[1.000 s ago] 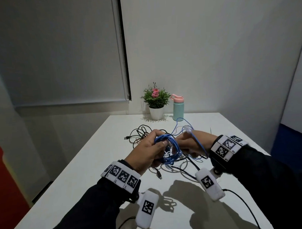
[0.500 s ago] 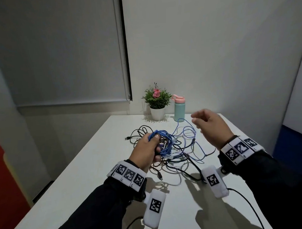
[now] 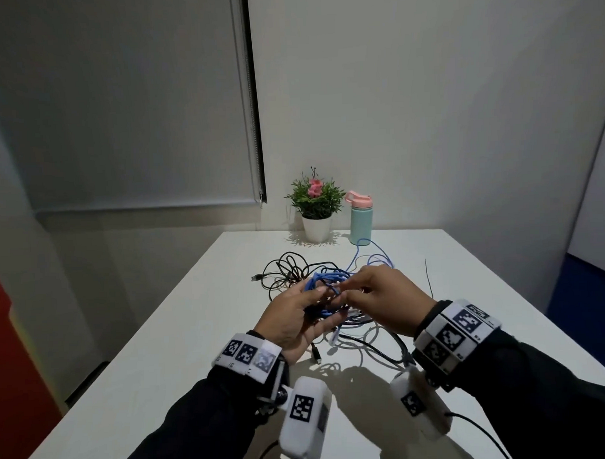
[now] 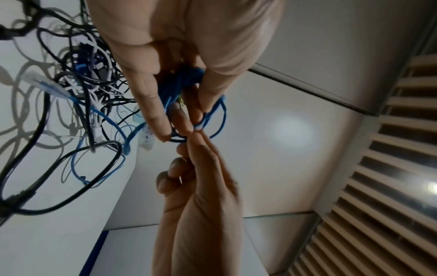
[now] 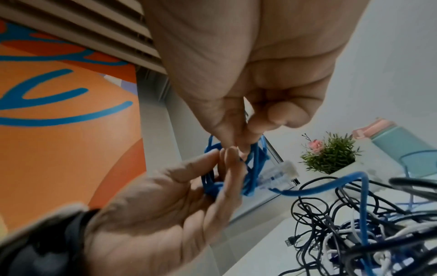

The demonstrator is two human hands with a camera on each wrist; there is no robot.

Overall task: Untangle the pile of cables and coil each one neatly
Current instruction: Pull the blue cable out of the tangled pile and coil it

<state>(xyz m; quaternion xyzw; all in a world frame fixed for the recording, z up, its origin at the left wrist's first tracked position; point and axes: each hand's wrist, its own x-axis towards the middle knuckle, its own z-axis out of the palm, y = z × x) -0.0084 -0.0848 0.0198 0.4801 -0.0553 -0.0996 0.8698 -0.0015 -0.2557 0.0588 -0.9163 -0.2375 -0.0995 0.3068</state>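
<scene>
While held up just above the white desk (image 3: pixel 161 354), sits bundled in the left hand (image 3: pixel 290 319): thin blue network cable (image 3: pixel 325 276), several loops gathered, fingers and thumb curled round them. Meets it from the other side with the right hand (image 3: pixel 382 302), thumb and fingertips pinched on one loop at the edge of the bundle.

Looks light and limp, with some spring: loops uneven, splaying outward rather than lying flat. Probably slides easily through the fingers, so best pinched at the crossing of the loops, where one grip pins all the turns. Best not tugged hard; trails down into the knot and would likely tighten it. Ends in a clear plastic plug (image 4: pixel 40 82) with a small latch, which looks liable to snag; better guided by the jacket just behind it.

Directly beneath the hands, on the desk: tangled pile of black, white and blue cables (image 3: pixel 359 330), strands crossing over and under one another, too dense to trace singly. Just beyond, loose black cables (image 3: pixel 289 271) in open loops, one plug pointing left. Farther back, blue strands running toward the wall. At the far edge, green potted plant with a pink flower (image 3: pixel 315 201) beside mint-green bottle with a pink lid (image 3: pixel 361 220).
</scene>
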